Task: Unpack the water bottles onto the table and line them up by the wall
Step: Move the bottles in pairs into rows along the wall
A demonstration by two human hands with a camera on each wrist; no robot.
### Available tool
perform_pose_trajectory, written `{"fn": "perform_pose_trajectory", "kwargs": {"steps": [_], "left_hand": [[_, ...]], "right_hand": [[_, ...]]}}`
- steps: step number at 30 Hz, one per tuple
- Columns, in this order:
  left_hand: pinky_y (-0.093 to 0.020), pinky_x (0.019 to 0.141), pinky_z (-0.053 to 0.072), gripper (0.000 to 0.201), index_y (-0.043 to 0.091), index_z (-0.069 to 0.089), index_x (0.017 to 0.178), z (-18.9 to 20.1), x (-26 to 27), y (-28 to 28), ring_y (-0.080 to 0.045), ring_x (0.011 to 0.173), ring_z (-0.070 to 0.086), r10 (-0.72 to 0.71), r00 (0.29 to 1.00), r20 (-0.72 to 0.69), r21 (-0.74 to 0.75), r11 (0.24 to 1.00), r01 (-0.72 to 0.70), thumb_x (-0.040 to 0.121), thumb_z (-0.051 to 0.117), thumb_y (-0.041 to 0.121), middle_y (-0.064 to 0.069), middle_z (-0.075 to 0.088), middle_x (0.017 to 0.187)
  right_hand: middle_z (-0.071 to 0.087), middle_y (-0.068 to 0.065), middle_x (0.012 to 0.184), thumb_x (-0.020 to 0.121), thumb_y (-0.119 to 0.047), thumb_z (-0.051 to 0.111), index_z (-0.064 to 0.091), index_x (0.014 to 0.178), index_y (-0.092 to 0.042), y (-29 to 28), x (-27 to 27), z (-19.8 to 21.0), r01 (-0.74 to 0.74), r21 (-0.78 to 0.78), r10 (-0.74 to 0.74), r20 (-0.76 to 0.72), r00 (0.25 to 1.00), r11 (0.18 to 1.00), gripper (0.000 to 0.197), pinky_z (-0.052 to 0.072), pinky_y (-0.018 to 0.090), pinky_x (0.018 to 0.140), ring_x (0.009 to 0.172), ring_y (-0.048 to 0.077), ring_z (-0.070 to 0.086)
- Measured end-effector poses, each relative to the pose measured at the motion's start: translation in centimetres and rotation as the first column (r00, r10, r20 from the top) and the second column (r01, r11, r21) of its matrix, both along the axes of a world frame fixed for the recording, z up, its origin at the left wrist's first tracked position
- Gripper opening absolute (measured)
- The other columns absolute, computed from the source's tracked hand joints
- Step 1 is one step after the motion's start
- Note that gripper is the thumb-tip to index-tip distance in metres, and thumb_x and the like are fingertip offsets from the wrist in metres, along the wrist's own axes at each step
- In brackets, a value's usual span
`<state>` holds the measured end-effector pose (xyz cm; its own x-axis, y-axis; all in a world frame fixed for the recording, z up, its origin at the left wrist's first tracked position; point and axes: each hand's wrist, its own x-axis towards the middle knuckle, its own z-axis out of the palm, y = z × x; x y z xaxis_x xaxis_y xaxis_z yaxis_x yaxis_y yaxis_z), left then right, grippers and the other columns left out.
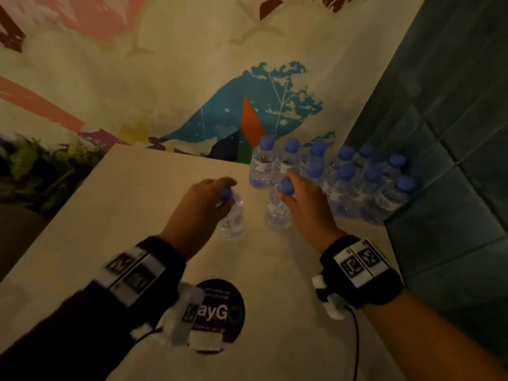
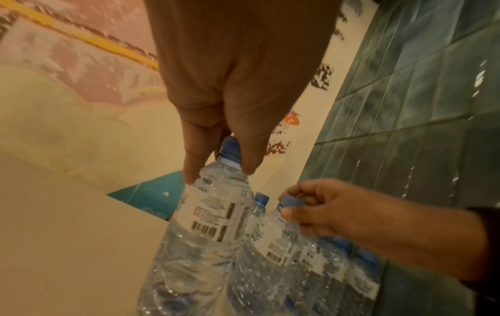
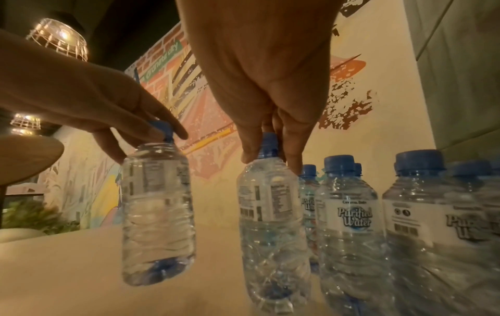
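Clear ribbed plastic bottles (blue caps) pinched by 2 hands.

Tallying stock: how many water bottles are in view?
12 by visible caps: one bottle in the left hand, another in the right hand, and a cluster of ten at the table's far right corner. More may be hidden among them.

Bare table leftward; clustered bottles against the right wall.
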<state>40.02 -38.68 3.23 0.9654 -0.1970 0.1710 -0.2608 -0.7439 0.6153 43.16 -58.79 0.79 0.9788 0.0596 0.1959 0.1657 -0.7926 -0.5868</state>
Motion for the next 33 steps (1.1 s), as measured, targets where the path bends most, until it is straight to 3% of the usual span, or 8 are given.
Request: {"fn": "perform_pose_trajectory", "kwargs": {"steps": [3, 6, 10, 12, 16, 23, 28, 33], "left_hand": [[-0.037, 0.088, 0.049, 0.032, 0.017, 0.053, 0.12, -1.4, 4.3, -2.7, -0.026, 0.099, 0.06, -0.041, 0.999, -0.034, 0.043, 0.998, 0.042, 0.088, 0.056, 0.016, -0.012, 0.064, 0.11], [-0.033, 0.088, 0.046, 0.033, 0.014, 0.052, 0.122, -2.2, 7.0, -4.6, -0.028, 0.102, 0.06, -0.043, 0.996, -0.074, 0.051, 0.998, 0.046, 0.089, 0.055, 0.015, -0.014, 0.062, 0.113], [-0.03, 0.081, 0.044, 0.034, 0.009, 0.051, 0.124, -2.8, 8.9, -6.0, -0.03, 0.098, 0.061, -0.058, 0.996, -0.067, 0.107, 0.992, 0.065, 0.09, 0.053, 0.013, -0.018, 0.061, 0.112], [-0.035, 0.081, 0.045, 0.03, 0.007, 0.052, 0.119, -2.8, 9.6, -6.4, -0.033, 0.096, 0.06, -0.063, 0.996, -0.055, 0.13, 0.989, 0.07, 0.089, 0.053, 0.012, -0.021, 0.061, 0.107], [-0.04, 0.083, 0.044, 0.027, 0.003, 0.055, 0.115, -2.4, 10.3, -7.0, -0.037, 0.096, 0.057, -0.071, 0.997, -0.038, 0.147, 0.986, 0.075, 0.089, 0.053, 0.009, -0.024, 0.059, 0.104], [-0.037, 0.081, 0.043, 0.031, 0.008, 0.054, 0.119, -2.8, 11.0, -7.3, -0.036, 0.097, 0.057, -0.036, 0.999, -0.022, 0.118, 0.992, 0.038, 0.088, 0.055, 0.012, -0.023, 0.059, 0.106], [-0.032, 0.076, 0.039, 0.027, 0.007, 0.055, 0.114, -2.5, 11.0, -7.6, -0.036, 0.096, 0.058, -0.014, 1.0, -0.023, 0.105, 0.994, 0.016, 0.088, 0.056, 0.013, -0.023, 0.061, 0.105], [-0.039, 0.078, 0.045, 0.029, 0.006, 0.055, 0.114, -2.4, 11.3, -7.5, -0.04, 0.094, 0.059, -0.015, 1.0, -0.014, 0.087, 0.996, 0.017, 0.085, 0.057, 0.01, -0.026, 0.061, 0.102]], "right_hand": [[0.061, 0.017, 0.087, 0.088, -0.004, 0.055, 0.051, 0.085, -0.002, -0.5, 3.0, -0.6, -0.025, 0.022, 0.025, 0.026, 0.999, 0.999, 0.005, 0.039, 0.022, 0.062, 0.082, 0.033, 0.06], [0.064, 0.022, 0.095, 0.089, -0.006, 0.054, 0.054, 0.093, 0.001, -0.7, 4.7, -1.3, -0.017, -0.026, 0.019, 0.049, 0.999, 1.0, 0.008, 0.047, 0.035, 0.072, 0.087, 0.034, 0.062], [0.064, 0.023, 0.102, 0.093, -0.01, 0.05, 0.053, 0.101, 0.0, -0.6, 6.1, -2.2, 0.009, -0.093, -0.004, 0.058, 0.998, 0.996, 0.013, 0.052, 0.043, 0.079, 0.092, 0.036, 0.062], [0.064, 0.025, 0.103, 0.093, -0.011, 0.05, 0.051, 0.104, 0.0, -0.6, 6.6, -2.6, 0.031, -0.136, -0.021, 0.078, 0.997, 0.99, 0.016, 0.054, 0.045, 0.078, 0.093, 0.038, 0.063], [0.061, 0.024, 0.109, 0.094, -0.014, 0.05, 0.049, 0.112, -0.001, -0.5, 6.7, -2.8, 0.085, -0.207, -0.067, 0.095, 0.993, 0.975, 0.023, 0.052, 0.042, 0.077, 0.096, 0.038, 0.061], [0.054, 0.025, 0.119, 0.095, -0.013, 0.046, 0.037, 0.129, -0.003, -0.3, 6.5, -2.6, 0.122, -0.304, -0.108, 0.061, 0.992, 0.945, 0.036, 0.051, 0.043, 0.078, 0.102, 0.04, 0.058], [0.057, 0.024, 0.117, 0.095, -0.019, 0.046, 0.039, 0.128, -0.006, -0.4, 5.9, -2.1, 0.128, -0.252, -0.118, 0.054, 0.991, 0.959, 0.036, 0.05, 0.042, 0.079, 0.101, 0.039, 0.059], [0.039, 0.019, 0.143, 0.094, -0.031, 0.048, 0.018, 0.144, -0.012, -0.5, 1.3, -0.3, 0.117, -0.151, -0.109, 0.058, 0.992, 0.982, 0.062, 0.047, 0.04, 0.093, 0.124, 0.033, 0.047]]}}
